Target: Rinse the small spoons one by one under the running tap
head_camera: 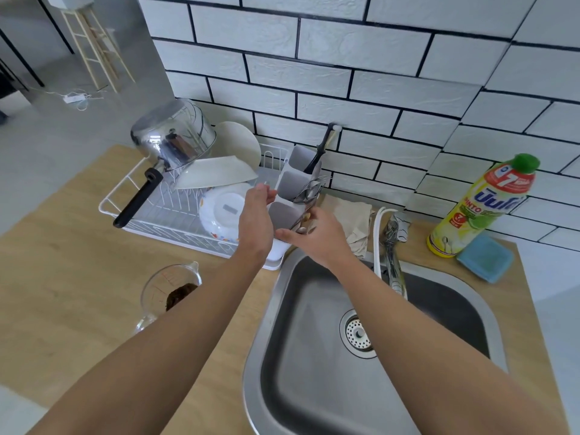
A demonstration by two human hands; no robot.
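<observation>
The small spoons (309, 191) stand handle-down in the white cutlery holder (290, 183) at the back of the desk (78, 246), just left of the sink (314, 340). The right hand (317, 237) is nearest, fingers pinching spoons there. The left hand (255, 215) curls loosely on the holder's side.
</observation>
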